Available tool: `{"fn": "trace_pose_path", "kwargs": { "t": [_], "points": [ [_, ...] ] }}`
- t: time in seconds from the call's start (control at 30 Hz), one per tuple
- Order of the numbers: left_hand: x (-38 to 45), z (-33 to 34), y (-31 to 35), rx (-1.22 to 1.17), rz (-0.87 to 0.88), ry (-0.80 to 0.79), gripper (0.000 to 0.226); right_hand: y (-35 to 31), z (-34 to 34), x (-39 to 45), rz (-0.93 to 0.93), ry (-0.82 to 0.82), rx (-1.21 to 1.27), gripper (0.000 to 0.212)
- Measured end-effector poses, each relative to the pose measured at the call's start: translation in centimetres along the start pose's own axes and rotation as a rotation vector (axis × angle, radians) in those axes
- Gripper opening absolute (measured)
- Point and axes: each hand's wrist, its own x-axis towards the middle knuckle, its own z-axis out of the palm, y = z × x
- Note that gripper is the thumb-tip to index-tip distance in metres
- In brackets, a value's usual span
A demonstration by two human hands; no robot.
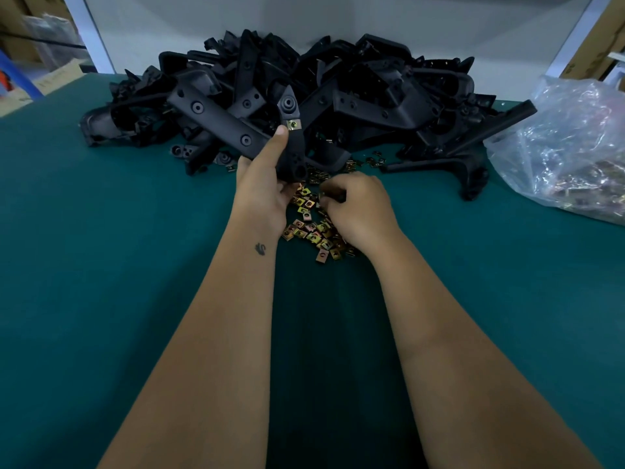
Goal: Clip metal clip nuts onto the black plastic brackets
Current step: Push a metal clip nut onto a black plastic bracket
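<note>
Overhead, left hand grips bracket with clip nut, right hand curled over loose clip nuts

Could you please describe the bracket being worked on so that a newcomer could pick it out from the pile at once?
Start at the heap of black brackets at the back of the green table. Just in front of it, the left hand grips one bracket raised off the table. Unlike its neighbours, it is held up and has a brass-coloured clip nut on its edge, by the fingertip.
</note>
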Motion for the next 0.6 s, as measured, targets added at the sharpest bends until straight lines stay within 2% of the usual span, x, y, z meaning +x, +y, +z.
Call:
{"fn": "trace_pose_path", "kwargs": {
  "t": [0.13,0.4,0.5,0.6],
  "points": [
    [0.03,0.06,-0.14,-0.004,-0.005,0.0,0.05,-0.13,-0.29,-0.22,0.047,0.059,0.157,0.015],
    [-0.18,0.31,-0.17,-0.024,-0.044,-0.019,0.047,-0.01,-0.35,-0.09,0.064,0.19,0.363,0.013],
    [-0.15,0.3,-0.26,-0.002,-0.033,-0.024,0.045,0.28,-0.52,-0.02,0.109,0.291,0.331,0.014],
    [-0.13,0.26,-0.25,-0.003,-0.026,-0.026,0.046,0.42,-0.61,-0.04,0.084,0.29,0.21,0.023]
  ]
}}
